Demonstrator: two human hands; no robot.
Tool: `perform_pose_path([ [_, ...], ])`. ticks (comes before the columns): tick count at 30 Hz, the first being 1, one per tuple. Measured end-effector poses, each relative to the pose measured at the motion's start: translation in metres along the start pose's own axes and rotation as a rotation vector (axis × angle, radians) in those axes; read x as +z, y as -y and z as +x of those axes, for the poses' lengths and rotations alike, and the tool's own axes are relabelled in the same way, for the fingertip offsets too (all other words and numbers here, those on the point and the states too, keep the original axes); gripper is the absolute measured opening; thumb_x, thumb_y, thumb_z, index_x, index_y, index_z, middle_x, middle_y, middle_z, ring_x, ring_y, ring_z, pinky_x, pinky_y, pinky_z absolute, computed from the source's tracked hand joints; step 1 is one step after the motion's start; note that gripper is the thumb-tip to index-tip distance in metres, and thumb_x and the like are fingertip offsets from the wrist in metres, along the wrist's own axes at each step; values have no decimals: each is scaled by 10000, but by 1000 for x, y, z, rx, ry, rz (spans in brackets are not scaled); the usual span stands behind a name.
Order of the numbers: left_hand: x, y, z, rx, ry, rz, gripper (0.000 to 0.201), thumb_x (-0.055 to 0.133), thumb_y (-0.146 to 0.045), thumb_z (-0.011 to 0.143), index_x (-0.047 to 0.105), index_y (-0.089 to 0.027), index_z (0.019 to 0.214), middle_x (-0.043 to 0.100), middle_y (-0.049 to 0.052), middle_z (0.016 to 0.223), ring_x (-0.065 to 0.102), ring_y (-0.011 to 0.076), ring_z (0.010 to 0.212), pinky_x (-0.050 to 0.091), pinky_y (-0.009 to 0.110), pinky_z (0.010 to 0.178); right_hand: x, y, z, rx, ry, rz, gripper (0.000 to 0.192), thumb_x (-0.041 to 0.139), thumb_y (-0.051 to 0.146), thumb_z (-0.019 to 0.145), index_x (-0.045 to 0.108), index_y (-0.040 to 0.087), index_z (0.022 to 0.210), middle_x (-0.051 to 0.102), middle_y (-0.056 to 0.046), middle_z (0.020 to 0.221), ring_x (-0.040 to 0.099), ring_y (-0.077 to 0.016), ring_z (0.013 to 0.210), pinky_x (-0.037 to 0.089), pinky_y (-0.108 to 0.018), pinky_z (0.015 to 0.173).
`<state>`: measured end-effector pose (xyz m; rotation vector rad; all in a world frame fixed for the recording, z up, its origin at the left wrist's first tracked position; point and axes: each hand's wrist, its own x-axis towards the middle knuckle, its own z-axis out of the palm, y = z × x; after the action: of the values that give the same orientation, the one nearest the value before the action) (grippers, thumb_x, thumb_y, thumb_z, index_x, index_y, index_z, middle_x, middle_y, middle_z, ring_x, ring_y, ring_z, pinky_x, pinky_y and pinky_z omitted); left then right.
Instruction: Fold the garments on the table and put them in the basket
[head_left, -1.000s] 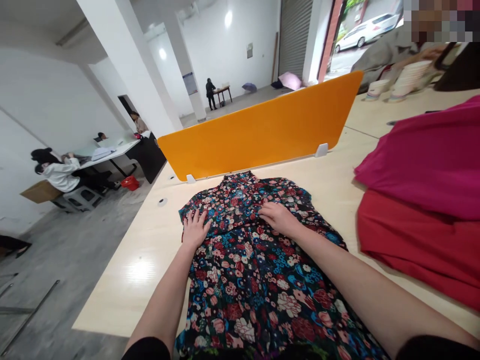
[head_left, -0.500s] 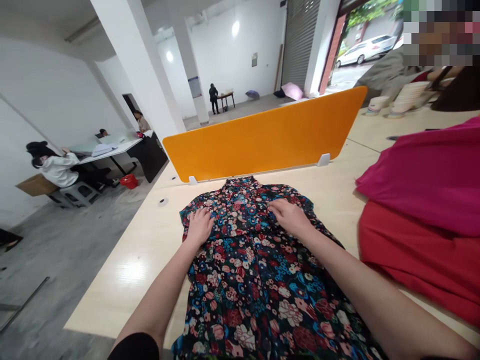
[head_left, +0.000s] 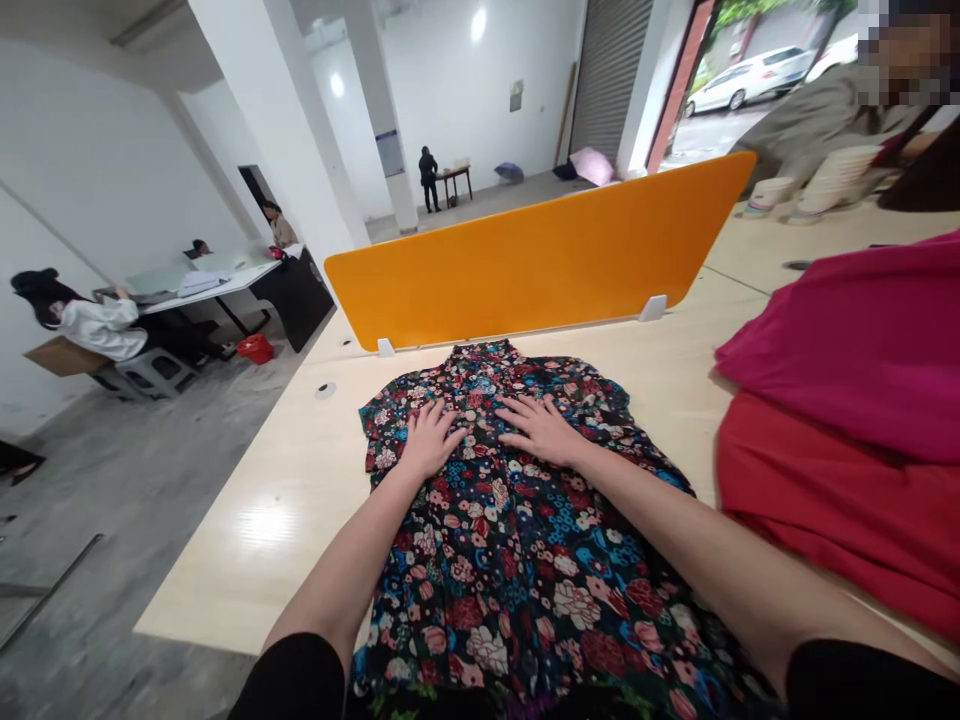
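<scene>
Floral dress [head_left: 517,540] lies flat on the light wood table [head_left: 300,500], collar end just in front of the orange divider [head_left: 540,260]. Both hands are palm-down w/ fingers spread: left hand [head_left: 431,440] and right hand [head_left: 540,428] side by side on the chest, below the collar. Fabric looks thin, soft, prob light & a bit slippery, so I'd grab at shoulders or side seams. Red cloth [head_left: 840,500] & magenta cloth [head_left: 862,340] sit right of the dress, near it.

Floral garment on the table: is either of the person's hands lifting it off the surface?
No: the left hand and right hand both lie flat, palms down, on the floral garment, which is spread on the table.
</scene>
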<state>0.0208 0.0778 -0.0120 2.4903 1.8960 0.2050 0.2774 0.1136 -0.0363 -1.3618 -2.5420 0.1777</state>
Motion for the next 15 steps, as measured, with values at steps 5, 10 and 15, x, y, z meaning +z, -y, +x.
perform_pose_path([
  [5,1,30,-18,-157,-48,142,592,325,-588,907,360,-318,1433,270,49,1539,192,369,1401,169,607,1102,-3,-19,-8,99,-83,-59,661,249,673,880,385,331,1429,323,-24,1518,240,-330,1391,131,-625,1102],
  [10,13,41,-17,-163,-9,173,607,283,-612,904,324,-342,1446,272,33,1540,208,384,1392,170,609,1098,9,-25,-14,66,-68,-168,660,234,659,888,360,324,1444,327,-39,1517,258,-332,1381,128,-604,1106],
  [15,7,35,-8,-183,27,178,594,274,-600,911,324,-343,1444,268,29,1541,209,369,1395,175,613,1091,7,-23,-9,68,-56,-183,675,204,661,889,352,312,1448,321,-41,1520,261,-326,1378,130,-600,1106],
])
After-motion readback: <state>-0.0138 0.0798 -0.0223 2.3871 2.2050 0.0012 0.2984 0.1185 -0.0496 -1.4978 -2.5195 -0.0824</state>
